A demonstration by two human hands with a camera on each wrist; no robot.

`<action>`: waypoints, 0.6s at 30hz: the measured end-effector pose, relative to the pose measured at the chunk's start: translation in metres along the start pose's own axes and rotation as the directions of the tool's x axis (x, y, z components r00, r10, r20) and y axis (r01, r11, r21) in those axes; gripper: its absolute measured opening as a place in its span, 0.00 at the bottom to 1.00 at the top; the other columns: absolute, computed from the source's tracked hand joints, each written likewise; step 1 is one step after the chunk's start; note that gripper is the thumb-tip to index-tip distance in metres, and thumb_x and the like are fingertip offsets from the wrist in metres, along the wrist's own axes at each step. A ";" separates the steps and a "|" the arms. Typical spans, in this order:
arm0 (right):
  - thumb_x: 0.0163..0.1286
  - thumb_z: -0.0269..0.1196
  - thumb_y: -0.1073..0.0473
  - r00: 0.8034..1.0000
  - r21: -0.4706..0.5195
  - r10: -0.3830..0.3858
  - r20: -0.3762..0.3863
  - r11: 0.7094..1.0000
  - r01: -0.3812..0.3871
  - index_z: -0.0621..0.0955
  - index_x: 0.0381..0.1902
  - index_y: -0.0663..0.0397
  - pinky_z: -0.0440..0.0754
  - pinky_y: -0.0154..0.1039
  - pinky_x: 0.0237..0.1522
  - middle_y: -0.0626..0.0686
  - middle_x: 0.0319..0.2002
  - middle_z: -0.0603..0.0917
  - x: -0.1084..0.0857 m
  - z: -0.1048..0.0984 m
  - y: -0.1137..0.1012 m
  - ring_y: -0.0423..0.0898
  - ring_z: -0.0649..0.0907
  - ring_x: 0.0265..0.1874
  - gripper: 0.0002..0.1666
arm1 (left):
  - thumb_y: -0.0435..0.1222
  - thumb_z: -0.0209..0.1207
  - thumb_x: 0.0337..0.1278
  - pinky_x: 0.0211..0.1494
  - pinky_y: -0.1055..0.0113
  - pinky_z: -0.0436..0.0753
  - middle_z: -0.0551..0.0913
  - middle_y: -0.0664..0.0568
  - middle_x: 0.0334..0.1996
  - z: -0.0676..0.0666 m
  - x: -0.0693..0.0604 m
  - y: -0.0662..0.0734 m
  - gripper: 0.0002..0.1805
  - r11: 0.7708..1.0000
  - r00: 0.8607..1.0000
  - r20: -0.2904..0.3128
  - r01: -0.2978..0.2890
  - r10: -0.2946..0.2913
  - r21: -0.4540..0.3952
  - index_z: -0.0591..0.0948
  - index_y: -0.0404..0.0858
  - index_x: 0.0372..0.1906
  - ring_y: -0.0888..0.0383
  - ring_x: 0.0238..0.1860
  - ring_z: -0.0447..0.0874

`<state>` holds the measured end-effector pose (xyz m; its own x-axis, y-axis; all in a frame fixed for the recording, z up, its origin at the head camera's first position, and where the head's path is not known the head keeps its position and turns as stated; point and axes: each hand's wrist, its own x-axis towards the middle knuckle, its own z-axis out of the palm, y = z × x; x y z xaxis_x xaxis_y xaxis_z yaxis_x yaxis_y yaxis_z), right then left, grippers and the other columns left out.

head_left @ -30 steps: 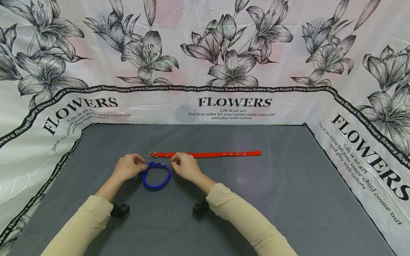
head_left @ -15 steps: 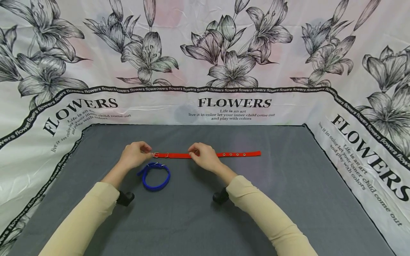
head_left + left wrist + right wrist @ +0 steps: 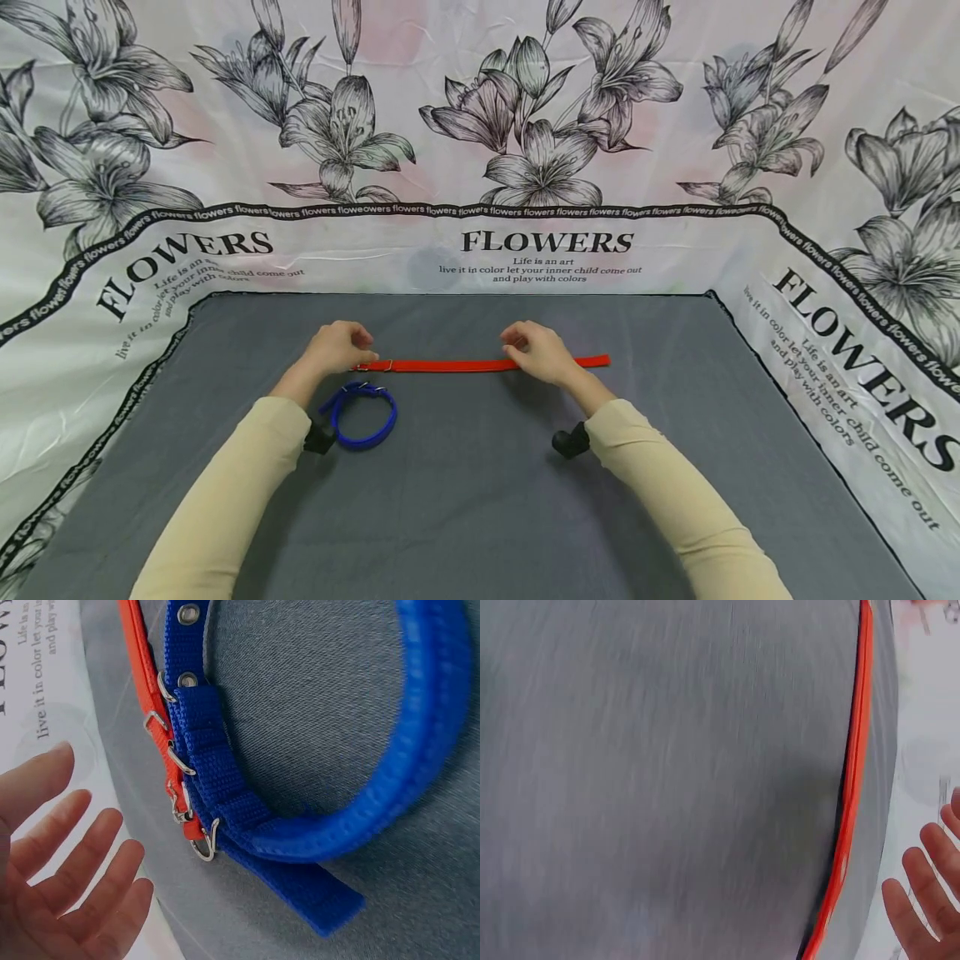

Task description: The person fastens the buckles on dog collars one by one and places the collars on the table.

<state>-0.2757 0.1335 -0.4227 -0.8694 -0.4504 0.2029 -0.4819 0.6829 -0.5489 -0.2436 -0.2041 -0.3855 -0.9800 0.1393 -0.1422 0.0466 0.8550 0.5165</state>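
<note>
A red collar (image 3: 450, 366) lies stretched out flat across the grey cloth, its metal buckle at the left end. My left hand (image 3: 333, 346) hovers at that buckle end; in the left wrist view its fingers (image 3: 86, 855) are spread and hold nothing. Over the strap's right part is my right hand (image 3: 536, 350), which covers the eyelets in the head view. Its relaxed fingers (image 3: 930, 885) are apart from the strap in the right wrist view. In front of the red collar, a blue collar (image 3: 362, 446) forms a buckled loop, its short tail pointing left.
Grey cloth (image 3: 465, 500) covers the table. White fabric printed with flowers and lettering (image 3: 551, 242) rises at the back and both sides. A dark wrist mount (image 3: 572, 442) hangs below the right sleeve, and another (image 3: 318, 437) by the left.
My left hand has left the blue collar and moved up and right to the red buckle. My right hand has slid rightward along the red strap. Both collars stay about where they were.
</note>
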 end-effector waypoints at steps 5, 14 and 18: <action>0.63 0.61 0.59 0.998 -0.036 0.052 0.022 0.998 -0.051 0.79 0.47 0.59 0.77 0.47 0.44 0.54 0.42 0.81 -0.005 -0.015 0.022 0.49 0.81 0.41 0.15 | 0.40 0.63 0.52 0.51 0.49 0.74 0.80 0.39 0.47 0.002 0.008 -0.001 0.21 0.999 0.999 0.052 0.001 -0.004 0.051 0.78 0.33 0.49 0.43 0.48 0.77; 0.61 0.63 0.58 0.994 -0.193 0.071 0.080 0.980 -0.054 0.78 0.48 0.60 0.75 0.50 0.46 0.58 0.43 0.79 -0.019 -0.025 0.051 0.54 0.79 0.43 0.18 | 0.40 0.65 0.49 0.47 0.49 0.75 0.79 0.41 0.46 0.005 0.017 0.001 0.22 0.982 0.987 0.138 0.056 -0.082 0.180 0.78 0.36 0.50 0.43 0.46 0.77; 0.59 0.65 0.57 0.992 -0.259 0.066 0.104 0.965 -0.037 0.79 0.47 0.57 0.74 0.50 0.45 0.57 0.41 0.79 -0.024 -0.026 0.058 0.53 0.78 0.40 0.18 | 0.41 0.65 0.48 0.48 0.49 0.74 0.78 0.39 0.48 0.007 0.019 0.000 0.23 0.972 0.982 0.151 0.078 -0.113 0.220 0.77 0.37 0.50 0.42 0.48 0.76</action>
<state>-0.2858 0.1988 -0.4380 -0.8835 -0.4614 0.0807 -0.4607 0.8250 -0.3272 -0.2612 -0.1977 -0.3934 -0.9384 0.1156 -0.3255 0.0115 0.9522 0.3051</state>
